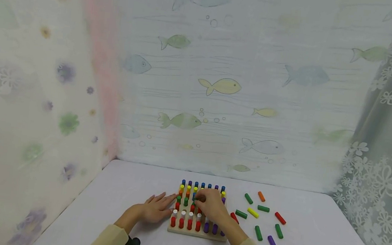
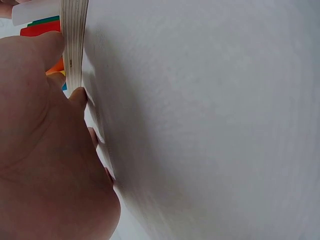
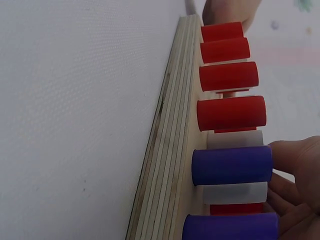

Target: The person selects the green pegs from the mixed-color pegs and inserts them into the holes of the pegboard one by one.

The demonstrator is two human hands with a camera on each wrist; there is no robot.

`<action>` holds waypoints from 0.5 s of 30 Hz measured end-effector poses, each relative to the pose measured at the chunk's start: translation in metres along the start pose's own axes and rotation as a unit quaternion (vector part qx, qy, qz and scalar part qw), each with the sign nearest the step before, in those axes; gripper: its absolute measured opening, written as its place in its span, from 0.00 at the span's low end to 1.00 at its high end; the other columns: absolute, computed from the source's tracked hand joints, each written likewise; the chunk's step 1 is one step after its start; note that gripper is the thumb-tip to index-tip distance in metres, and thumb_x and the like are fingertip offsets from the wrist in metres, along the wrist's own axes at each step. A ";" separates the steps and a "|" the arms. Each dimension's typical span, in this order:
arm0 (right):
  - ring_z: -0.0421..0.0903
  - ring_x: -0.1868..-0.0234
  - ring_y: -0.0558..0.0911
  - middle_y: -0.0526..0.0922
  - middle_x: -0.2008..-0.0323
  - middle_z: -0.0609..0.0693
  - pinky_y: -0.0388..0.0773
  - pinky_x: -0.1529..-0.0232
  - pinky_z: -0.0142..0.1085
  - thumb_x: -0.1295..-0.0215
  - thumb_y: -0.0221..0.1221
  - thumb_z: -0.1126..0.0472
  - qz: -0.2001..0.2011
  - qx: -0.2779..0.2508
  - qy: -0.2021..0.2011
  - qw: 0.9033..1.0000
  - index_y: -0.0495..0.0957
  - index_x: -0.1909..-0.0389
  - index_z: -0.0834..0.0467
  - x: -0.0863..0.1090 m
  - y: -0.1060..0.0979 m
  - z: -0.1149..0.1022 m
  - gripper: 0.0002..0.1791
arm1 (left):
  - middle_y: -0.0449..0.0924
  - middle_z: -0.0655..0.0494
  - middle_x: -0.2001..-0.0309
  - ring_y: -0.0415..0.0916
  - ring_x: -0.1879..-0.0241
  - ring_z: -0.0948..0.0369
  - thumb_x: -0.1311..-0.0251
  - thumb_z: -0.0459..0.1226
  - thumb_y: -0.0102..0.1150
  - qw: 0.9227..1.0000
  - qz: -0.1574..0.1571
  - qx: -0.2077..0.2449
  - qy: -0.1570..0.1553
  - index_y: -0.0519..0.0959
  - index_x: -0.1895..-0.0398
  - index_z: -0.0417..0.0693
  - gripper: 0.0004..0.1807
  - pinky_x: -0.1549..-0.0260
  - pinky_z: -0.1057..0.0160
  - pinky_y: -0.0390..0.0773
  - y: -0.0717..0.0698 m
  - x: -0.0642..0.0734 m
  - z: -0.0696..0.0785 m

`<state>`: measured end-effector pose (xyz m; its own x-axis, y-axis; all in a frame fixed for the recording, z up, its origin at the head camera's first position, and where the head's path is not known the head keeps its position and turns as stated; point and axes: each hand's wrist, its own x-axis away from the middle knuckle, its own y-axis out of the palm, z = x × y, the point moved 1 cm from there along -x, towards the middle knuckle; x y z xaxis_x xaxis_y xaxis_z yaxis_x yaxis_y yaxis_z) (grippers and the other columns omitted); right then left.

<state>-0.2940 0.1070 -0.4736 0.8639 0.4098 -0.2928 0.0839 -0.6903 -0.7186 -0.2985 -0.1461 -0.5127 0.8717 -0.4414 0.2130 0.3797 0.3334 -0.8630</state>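
A wooden pegboard [image 1: 186, 233] carries rows of coloured pegs: blue and yellow at the back, then orange, green, red and white, with red and purple along the front. Over its middle, my right hand [image 1: 212, 207] pinches a green peg [image 1: 194, 203] in the green row, its fingertips partly covering it. My left hand [image 1: 156, 209] lies with spread fingers at the board's left side, touching the wooden edge [image 2: 73, 45] in the left wrist view. Front red pegs [image 3: 232, 113] and a purple peg [image 3: 232, 165] stand before the right hand in the right wrist view.
Loose pegs lie right of the board on the white tablecloth [image 1: 312, 234]: several green [image 1: 258, 233], a yellow one [image 1: 253, 212], an orange one [image 1: 261, 196], a purple one [image 1: 272, 243] and red ones [image 1: 280, 218]. A fish-patterned curtain [image 1: 288, 107] hangs behind.
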 end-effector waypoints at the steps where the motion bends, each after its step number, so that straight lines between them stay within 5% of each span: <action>1: 0.39 0.64 0.82 0.88 0.63 0.47 0.84 0.60 0.33 0.33 0.66 0.67 -0.004 -0.001 0.001 1.000 0.87 0.57 0.61 0.000 0.000 0.000 0.06 | 0.55 0.52 0.19 0.40 0.19 0.44 0.25 0.62 0.41 1.000 0.001 0.000 0.002 0.50 0.17 0.60 0.39 0.25 0.33 0.35 0.000 0.000 0.000; 15: 0.41 0.60 0.83 0.88 0.58 0.48 0.85 0.55 0.39 0.29 0.63 0.65 -0.045 -0.002 0.008 0.999 0.86 0.50 0.60 0.003 -0.001 -0.003 0.10 | 0.57 0.50 0.20 0.42 0.19 0.44 0.22 0.56 0.43 1.000 -0.001 -0.008 0.001 0.52 0.17 0.54 0.37 0.26 0.33 0.39 -0.008 0.010 0.014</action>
<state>-0.2899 0.1073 -0.4724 0.8610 0.4602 -0.2166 0.1637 -0.6540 -0.7386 -0.2881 -0.1416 -0.4976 0.8699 -0.4444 0.2138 0.3769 0.3195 -0.8694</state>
